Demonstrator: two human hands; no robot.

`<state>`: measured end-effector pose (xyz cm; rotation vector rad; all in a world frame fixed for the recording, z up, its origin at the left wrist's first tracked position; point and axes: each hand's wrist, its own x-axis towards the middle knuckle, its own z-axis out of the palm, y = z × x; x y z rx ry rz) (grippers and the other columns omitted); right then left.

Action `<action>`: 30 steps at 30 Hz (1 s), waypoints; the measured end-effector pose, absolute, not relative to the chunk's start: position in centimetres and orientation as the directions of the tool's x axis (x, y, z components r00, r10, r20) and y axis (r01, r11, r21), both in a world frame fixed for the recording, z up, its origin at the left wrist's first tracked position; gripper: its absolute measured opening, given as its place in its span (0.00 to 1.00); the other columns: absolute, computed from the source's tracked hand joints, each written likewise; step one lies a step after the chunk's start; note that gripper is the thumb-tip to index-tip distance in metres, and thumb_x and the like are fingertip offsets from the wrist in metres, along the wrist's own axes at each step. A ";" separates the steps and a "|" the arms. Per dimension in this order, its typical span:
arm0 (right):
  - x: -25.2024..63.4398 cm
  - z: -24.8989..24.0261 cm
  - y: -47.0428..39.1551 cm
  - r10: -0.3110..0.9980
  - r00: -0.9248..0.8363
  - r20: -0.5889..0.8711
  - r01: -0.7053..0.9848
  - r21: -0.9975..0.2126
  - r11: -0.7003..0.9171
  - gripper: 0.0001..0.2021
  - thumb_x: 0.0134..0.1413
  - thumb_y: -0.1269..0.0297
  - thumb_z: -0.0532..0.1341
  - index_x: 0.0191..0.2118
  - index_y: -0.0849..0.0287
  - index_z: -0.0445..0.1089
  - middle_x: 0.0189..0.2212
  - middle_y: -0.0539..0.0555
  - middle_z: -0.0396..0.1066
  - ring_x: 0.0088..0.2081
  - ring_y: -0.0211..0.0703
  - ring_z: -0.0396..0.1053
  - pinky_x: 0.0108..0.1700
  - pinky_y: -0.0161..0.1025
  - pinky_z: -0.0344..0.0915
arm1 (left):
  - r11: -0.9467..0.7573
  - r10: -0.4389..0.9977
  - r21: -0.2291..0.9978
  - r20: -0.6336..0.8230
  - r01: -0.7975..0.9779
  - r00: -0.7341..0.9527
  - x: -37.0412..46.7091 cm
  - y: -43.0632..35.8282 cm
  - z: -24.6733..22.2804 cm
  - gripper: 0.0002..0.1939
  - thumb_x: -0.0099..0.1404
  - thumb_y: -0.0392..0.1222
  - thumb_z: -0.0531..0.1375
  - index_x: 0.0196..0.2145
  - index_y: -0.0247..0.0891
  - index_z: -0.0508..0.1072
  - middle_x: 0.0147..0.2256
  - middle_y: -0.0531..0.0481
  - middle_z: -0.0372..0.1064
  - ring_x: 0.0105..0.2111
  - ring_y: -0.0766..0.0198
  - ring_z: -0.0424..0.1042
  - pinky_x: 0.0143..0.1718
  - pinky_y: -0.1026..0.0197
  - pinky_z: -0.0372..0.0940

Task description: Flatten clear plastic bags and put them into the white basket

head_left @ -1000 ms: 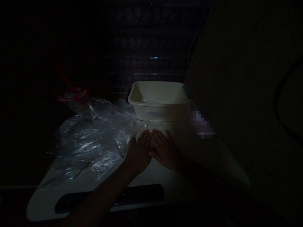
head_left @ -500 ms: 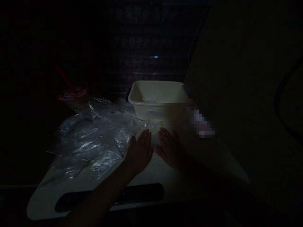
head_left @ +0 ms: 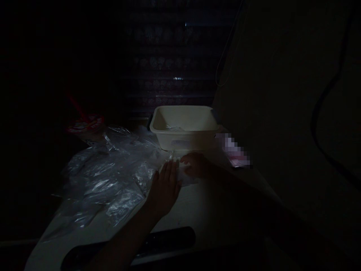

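Observation:
In dim light, my left hand (head_left: 165, 188) lies flat with fingers stretched forward on the pale table (head_left: 183, 210), beside a heap of crumpled clear plastic bags (head_left: 104, 177). My right hand (head_left: 194, 165) is just to its right, fingers apart and slightly bent, above a thin clear plastic piece (head_left: 187, 178) on the table. Whether it touches the plastic is too dark to tell. Behind both hands stands a cream rectangular bin (head_left: 188, 139) with some clear plastic inside.
A cup with a red lid (head_left: 87, 122) and red straw stands at the left behind the bags. A blurred pinkish item (head_left: 235, 152) lies right of the bin. A black recessed strip (head_left: 169, 239) runs along the table's front, and a dark cable (head_left: 316, 124) hangs at the right.
My right hand has moved forward toward the bin, its fingers now turned left and more bent. My left hand stays flat. The whole view has shifted slightly.

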<state>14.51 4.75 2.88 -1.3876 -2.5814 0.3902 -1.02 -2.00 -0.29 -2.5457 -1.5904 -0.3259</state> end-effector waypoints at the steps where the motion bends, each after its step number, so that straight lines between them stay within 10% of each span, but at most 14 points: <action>1: 14.0 3.2 4.9 0.837 -0.547 -0.029 0.801 -0.310 0.513 0.18 0.36 0.68 0.58 0.39 0.59 0.65 0.32 0.52 0.69 0.35 0.40 0.64 0.37 0.35 0.57 | -0.434 0.874 0.028 0.257 0.900 0.413 -1.0 -2.0 -0.3 0.25 0.61 0.42 0.44 0.53 0.27 0.47 0.54 0.36 0.47 0.54 0.53 0.44 0.48 0.48 0.47; 8: 13.4 4.7 5.8 0.821 -0.509 -0.258 0.848 -0.315 0.427 0.08 0.29 0.67 0.62 0.24 0.63 0.69 0.25 0.55 0.69 0.31 0.47 0.65 0.31 0.38 0.56 | -0.437 0.883 0.286 0.316 0.853 0.347 -1.4 -1.7 0.5 0.26 0.54 0.43 0.53 0.50 0.29 0.55 0.45 0.37 0.59 0.46 0.52 0.56 0.45 0.49 0.52; 15: 14.8 5.2 5.9 0.735 -0.614 -0.290 0.725 -0.576 0.378 0.08 0.38 0.65 0.58 0.26 0.65 0.68 0.20 0.47 0.65 0.23 0.31 0.62 0.23 0.27 0.55 | -0.086 0.995 0.968 0.072 0.236 0.070 -2.0 -0.5 0.6 0.17 0.51 0.45 0.55 0.38 0.36 0.67 0.35 0.47 0.67 0.34 0.60 0.66 0.35 0.59 0.60; 20: 15.4 5.1 5.6 0.782 -0.587 -0.209 0.576 -0.787 0.221 0.10 0.36 0.62 0.58 0.24 0.65 0.66 0.16 0.45 0.60 0.20 0.30 0.57 0.21 0.28 0.52 | 0.019 0.998 0.992 -0.026 0.125 0.060 -2.1 -0.2 0.6 0.11 0.48 0.45 0.57 0.19 0.34 0.68 0.16 0.55 0.62 0.17 0.69 0.61 0.19 0.67 0.56; 30: 14.6 2.8 4.0 0.893 -0.435 -0.116 0.274 -0.962 0.008 0.11 0.38 0.59 0.55 0.21 0.64 0.64 0.14 0.47 0.59 0.18 0.31 0.57 0.21 0.30 0.54 | 0.031 0.998 0.999 -0.032 -0.019 -0.045 -1.7 -0.2 1.4 0.13 0.52 0.49 0.53 0.28 0.35 0.64 0.16 0.58 0.59 0.16 0.70 0.60 0.17 0.68 0.56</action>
